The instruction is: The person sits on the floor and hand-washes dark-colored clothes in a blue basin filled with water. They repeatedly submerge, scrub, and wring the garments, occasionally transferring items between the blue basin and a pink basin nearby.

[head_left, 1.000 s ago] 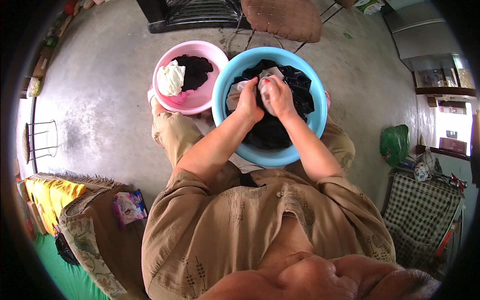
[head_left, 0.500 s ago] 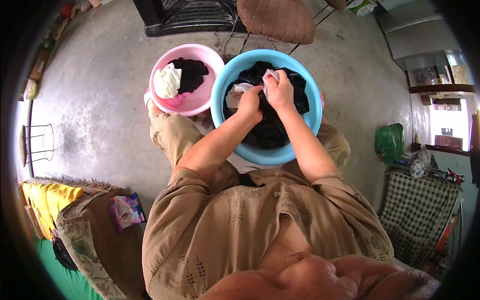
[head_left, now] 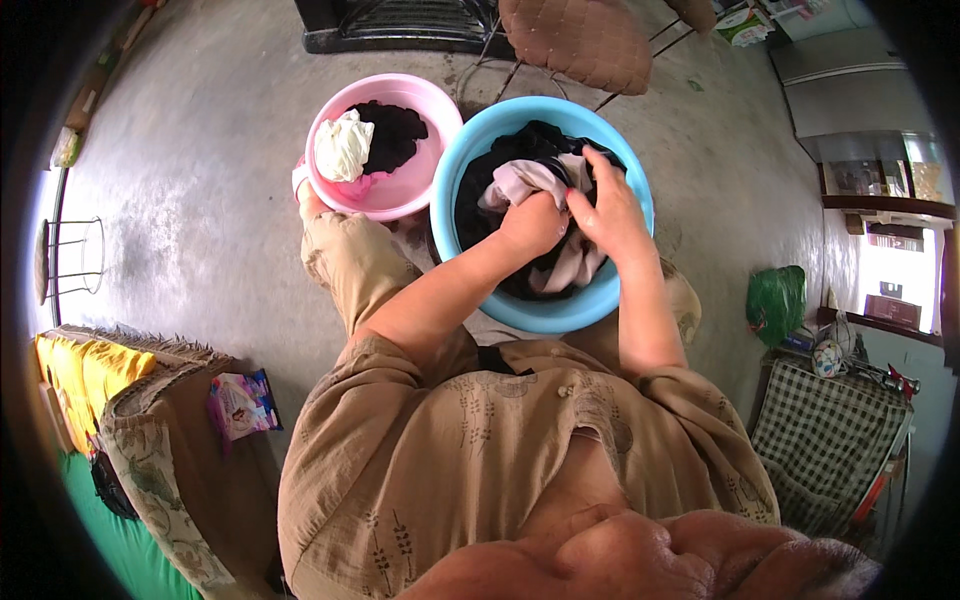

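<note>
A light-blue basin (head_left: 545,318) sits between my knees with wet dark clothes (head_left: 478,215) inside. Across them lies a pale pink cloth (head_left: 575,263), part of it bunched up at the middle. My left hand (head_left: 535,225) is closed on this cloth, its fingers partly hidden by the folds. Just right of it, my right hand (head_left: 612,215) has thumb and fingers spread at the cloth's right side, over the basin. Beside the blue basin, at its left, a pink basin (head_left: 415,185) contains a white cloth (head_left: 343,146), a black cloth (head_left: 395,138) and a bright pink cloth (head_left: 366,184).
A brown padded chair (head_left: 580,40) stands beyond the blue basin. Further right are a green plastic bag (head_left: 776,303) and a checked cloth cover (head_left: 820,430). To the left, a purple packet (head_left: 243,405) lies near a couch, and a stool (head_left: 75,258) stands by the wall.
More of the pale pink cloth is now spread over the dark clothes. My right hand has opened and moved right, off the bunch it gripped. My left hand has shifted right.
</note>
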